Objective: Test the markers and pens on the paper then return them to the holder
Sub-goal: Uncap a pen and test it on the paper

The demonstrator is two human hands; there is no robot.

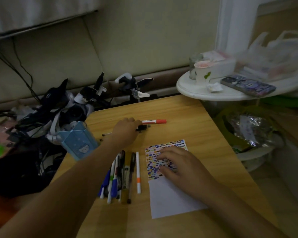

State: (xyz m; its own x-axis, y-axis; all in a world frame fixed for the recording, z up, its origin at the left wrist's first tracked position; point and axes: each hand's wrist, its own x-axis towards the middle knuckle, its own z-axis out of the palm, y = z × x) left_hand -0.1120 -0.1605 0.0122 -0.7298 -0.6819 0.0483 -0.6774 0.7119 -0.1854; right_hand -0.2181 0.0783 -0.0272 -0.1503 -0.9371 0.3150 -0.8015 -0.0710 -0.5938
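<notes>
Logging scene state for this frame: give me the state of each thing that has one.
left hand: reaching over black marker, grip unclear
right hand: flat, pressing paper
paper: flat, upper half covered in test marks
red marker: capped, lying flat
pen pile: loose on table
holder: tilted; contents hidden
phone: face down

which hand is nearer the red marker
Left. The left hand reaches to the near end of the red marker at the far side of the table, fingers right by it. The right hand rests flat on the paper, well short of the marker.
</notes>
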